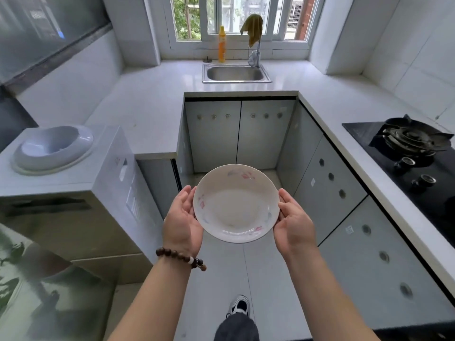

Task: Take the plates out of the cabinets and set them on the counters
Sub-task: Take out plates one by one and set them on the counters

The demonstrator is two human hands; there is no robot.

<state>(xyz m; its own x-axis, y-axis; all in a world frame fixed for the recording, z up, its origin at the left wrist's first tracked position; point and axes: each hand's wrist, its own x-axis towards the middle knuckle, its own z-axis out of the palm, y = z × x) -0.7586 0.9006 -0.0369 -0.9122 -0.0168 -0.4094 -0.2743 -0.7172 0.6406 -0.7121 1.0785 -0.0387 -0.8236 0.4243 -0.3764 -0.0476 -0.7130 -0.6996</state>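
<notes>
A white plate (236,205) with faint pink and blue flower marks is held level in front of me, above the floor between the counters. My left hand (182,222), with a bead bracelet on its wrist, grips the plate's left rim. My right hand (293,225) grips the right rim, thumb on top. The white counter (152,114) runs in a U shape around me. Grey cabinet doors (241,134) below the sink are closed, and so are those on the right (330,188).
A steel sink (235,73) with a tap, a yellow bottle (221,45) and a green cloth sit at the far end under the window. A black gas hob (413,148) lies on the right counter. A white appliance (51,148) with a round basin stands at left.
</notes>
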